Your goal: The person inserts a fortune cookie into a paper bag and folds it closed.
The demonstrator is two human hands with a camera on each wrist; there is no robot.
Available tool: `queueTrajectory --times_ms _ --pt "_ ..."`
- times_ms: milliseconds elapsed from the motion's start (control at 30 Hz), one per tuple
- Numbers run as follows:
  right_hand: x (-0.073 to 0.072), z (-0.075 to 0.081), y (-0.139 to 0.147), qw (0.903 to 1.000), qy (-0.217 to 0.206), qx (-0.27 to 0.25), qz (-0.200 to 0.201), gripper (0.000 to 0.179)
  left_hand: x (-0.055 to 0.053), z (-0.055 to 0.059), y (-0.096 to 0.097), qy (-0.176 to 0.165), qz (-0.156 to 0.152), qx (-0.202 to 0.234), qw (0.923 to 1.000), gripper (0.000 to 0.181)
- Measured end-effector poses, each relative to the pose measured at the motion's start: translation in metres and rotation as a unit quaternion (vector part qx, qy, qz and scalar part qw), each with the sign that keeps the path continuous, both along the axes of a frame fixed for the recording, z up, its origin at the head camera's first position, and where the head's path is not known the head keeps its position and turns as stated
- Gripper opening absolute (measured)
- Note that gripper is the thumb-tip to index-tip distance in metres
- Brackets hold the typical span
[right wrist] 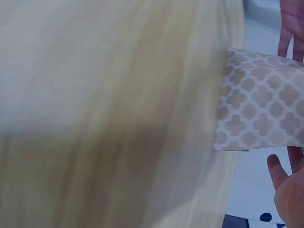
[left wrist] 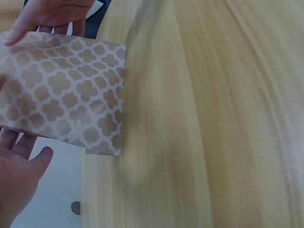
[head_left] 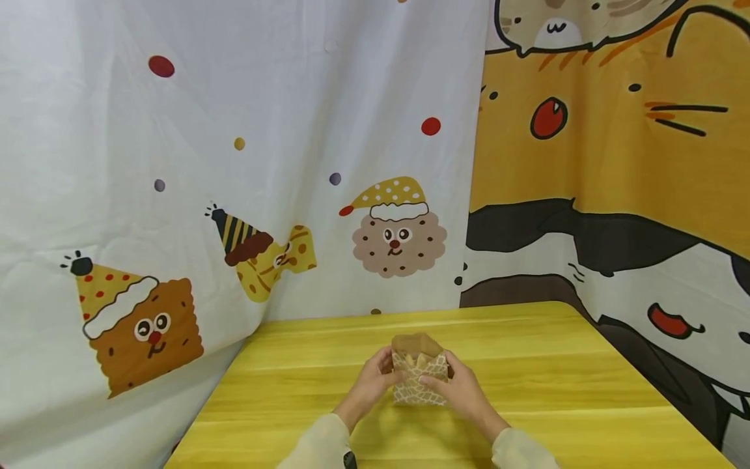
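Observation:
A small tan paper bag (head_left: 418,391) with a white lattice print is held upright over the table, its top edge standing open. Pale tan shapes (head_left: 416,361) show at its mouth; what they are I cannot tell. My left hand (head_left: 373,378) grips the bag's left side, thumb across the front. On the opposite side my right hand (head_left: 461,389) holds it, thumb also on the front. The left wrist view shows the bag (left wrist: 71,95) between the right hand (left wrist: 57,16) and left hand (left wrist: 21,175). In the right wrist view, the bag (right wrist: 261,104) is partly cut off.
A yellow wood-grain table (head_left: 281,371) lies under the hands. Behind it hangs a white curtain (head_left: 293,85) printed with cartoon biscuits, and an orange cartoon-animal cloth (head_left: 609,156) is on the right.

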State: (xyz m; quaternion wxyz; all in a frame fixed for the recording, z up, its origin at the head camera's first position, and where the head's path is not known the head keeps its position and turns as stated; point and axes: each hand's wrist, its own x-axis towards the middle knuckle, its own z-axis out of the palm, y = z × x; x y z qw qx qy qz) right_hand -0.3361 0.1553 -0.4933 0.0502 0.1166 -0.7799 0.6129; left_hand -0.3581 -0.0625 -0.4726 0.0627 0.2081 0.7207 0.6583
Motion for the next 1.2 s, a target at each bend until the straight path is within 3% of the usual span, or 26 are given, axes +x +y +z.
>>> queueTrajectory --times_ms 200,433,567,800,1033,1200 --pt "-0.001 0.010 0.001 0.9991 0.017 -0.038 0.001 0.052 -0.002 0.003 0.001 0.024 0.029 0.003 0.9993 0.042" --pt "-0.004 0.017 0.005 0.9982 0.040 0.000 -0.046 0.030 -0.003 0.005 0.000 0.021 0.063 0.006 0.9978 0.026" --pt "-0.006 0.019 0.008 0.9973 0.044 0.007 -0.058 0.024 -0.004 0.004 -0.001 0.025 0.052 0.012 0.9983 0.028" --pt "-0.007 0.024 0.008 0.9946 0.057 0.015 -0.085 0.029 -0.005 0.005 -0.003 0.020 0.019 0.040 0.9988 0.029" --pt "-0.006 0.033 0.004 0.9866 0.131 0.025 -0.094 0.022 -0.003 0.020 -0.007 0.061 0.019 0.026 0.9976 0.034" --pt "-0.003 0.025 0.011 0.9971 0.049 0.053 -0.026 0.036 -0.002 0.014 -0.013 0.021 -0.012 -0.015 0.9996 0.039"
